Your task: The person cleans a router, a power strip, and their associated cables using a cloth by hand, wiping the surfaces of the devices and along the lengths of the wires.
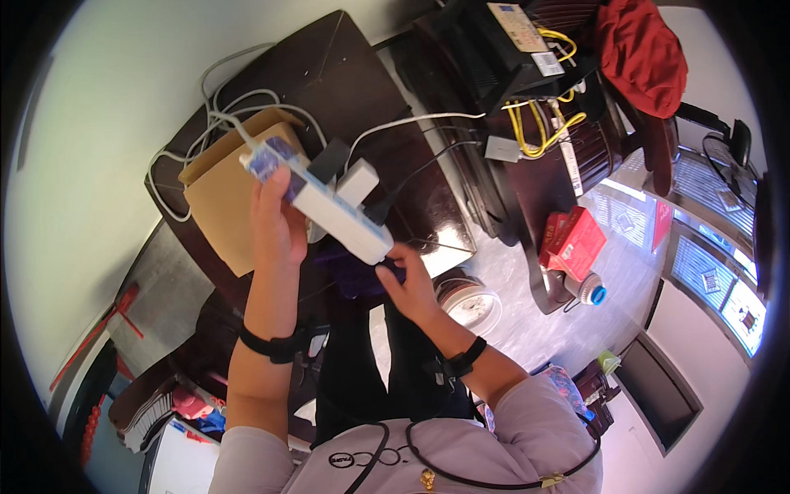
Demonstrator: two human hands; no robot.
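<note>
A white power strip (336,227) is held up at a slant over the dark table. My left hand (278,216) grips its far end, where a blue-purple wrapping (278,157) covers part of the strip and the grey cord comes out. With thumb and fingers, my right hand (410,285) holds the near end. Plugged in along its side are a black adapter (329,159), a white adapter (358,182) and a black plug (378,211). Just behind my left hand, an open cardboard box (225,204) sits on the table.
Grey cords (210,117) loop around the box on the dark table (321,74). To the right, a wooden bench (537,204) bears a black device (494,62), yellow cables (540,133) and red boxes (577,244). A bucket (472,305) stands on the floor beside my right forearm.
</note>
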